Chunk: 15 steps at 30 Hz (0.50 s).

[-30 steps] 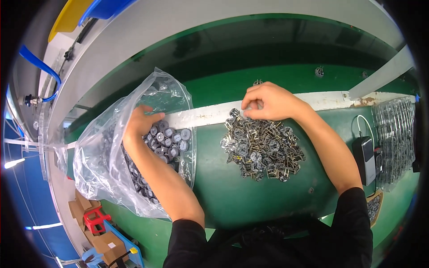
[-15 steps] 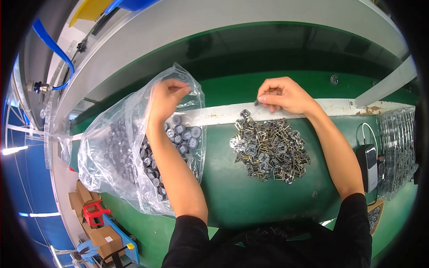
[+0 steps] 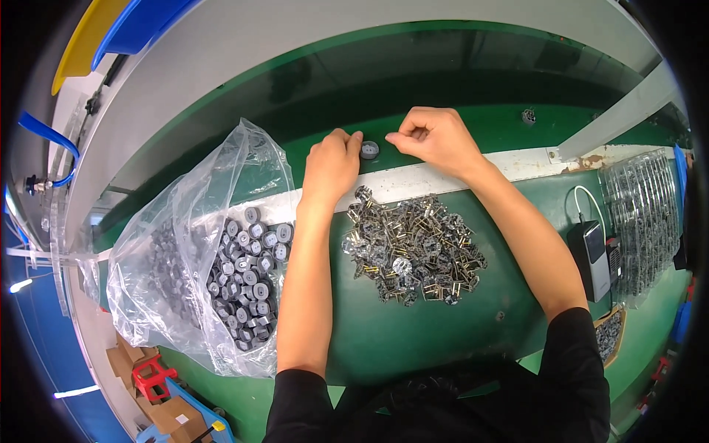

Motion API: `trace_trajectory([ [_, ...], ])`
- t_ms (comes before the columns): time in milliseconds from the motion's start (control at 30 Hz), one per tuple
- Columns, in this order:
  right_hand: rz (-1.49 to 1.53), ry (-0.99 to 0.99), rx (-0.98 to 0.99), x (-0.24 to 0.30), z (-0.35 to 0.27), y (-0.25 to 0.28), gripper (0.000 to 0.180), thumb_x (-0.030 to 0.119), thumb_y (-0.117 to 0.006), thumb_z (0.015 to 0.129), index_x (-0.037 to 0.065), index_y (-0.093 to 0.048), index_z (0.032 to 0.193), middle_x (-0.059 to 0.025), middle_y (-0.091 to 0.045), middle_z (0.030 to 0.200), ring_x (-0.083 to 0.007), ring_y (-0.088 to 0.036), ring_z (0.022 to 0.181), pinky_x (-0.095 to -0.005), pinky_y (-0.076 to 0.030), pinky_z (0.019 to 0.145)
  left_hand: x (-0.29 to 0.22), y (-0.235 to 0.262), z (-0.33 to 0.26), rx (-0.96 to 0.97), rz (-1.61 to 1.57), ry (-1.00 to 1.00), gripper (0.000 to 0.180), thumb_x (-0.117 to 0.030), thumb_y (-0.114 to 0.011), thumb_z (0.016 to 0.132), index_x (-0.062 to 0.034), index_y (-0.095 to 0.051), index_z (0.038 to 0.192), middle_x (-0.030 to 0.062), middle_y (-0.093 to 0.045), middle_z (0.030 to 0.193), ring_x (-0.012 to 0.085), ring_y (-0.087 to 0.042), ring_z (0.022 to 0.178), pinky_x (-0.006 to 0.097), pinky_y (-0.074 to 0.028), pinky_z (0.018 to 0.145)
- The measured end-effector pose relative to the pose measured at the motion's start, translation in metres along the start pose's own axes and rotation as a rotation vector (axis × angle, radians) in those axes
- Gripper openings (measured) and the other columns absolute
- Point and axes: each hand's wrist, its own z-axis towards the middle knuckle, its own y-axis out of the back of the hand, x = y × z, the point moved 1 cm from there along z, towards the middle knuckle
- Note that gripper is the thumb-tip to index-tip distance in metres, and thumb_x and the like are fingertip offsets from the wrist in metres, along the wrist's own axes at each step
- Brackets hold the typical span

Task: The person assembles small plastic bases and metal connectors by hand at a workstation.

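Moved: both hands left bag and pile, now meet at 12 o'clock.
Left hand: grip pinched on small grey disc.
Right hand: fingers curled together; contents unclear.
Plastic bag: grey discs, 9 o'clock.
Table: loose metal parts pile.

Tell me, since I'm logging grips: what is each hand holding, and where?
The left hand pinches a small grey round part by its edge. The right hand is curled shut; any contents can't be told.

Bright, even overhead light filled the scene. Glare shone on the plastic bag left of the left hand. Fisheye edges bent and darkened.
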Motion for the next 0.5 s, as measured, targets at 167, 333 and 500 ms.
trace_trajectory([
  [167,0.285,-0.200,-0.071,0.006,0.008,0.023,0.020,0.013,-0.075,0.086,0.000,-0.065,0.075,-0.0045,-0.065,0.072,-0.0082,-0.059,0.060,-0.0229,-0.045,0.054,0.001,0.010,-0.004,0.171,-0.199,-0.112,0.031,-0.026,-0.065,0.089,-0.0032,-0.066,0.110,0.0129,-0.064,0.084,0.0294,-0.063,0.081,0.039,-0.050,0.076],
  [333,0.508,-0.263,-0.216,-0.007,0.017,0.044,0.015,0.010,-0.071,0.087,-0.003,-0.065,0.087,-0.0082,-0.067,0.079,-0.0109,-0.061,0.066,-0.0235,-0.046,0.058,0.006,0.002,-0.001,0.209,-0.116,-0.272,0.044,-0.021,-0.074,0.079,-0.0094,-0.065,0.120,0.0076,-0.056,0.082,0.0219,-0.058,0.078,0.035,-0.048,0.075],
  [500,0.395,-0.266,-0.136,-0.003,0.011,0.026,0.023,0.011,-0.074,0.085,-0.008,-0.067,0.095,-0.0092,-0.070,0.081,-0.0112,-0.064,0.069,-0.0242,-0.050,0.059,-0.009,-0.002,-0.006,0.167,-0.180,-0.155,0.039,-0.017,-0.076,0.077,-0.0084,-0.067,0.114,0.0074,-0.056,0.078,0.0221,-0.058,0.073,0.036,-0.048,0.069],
])
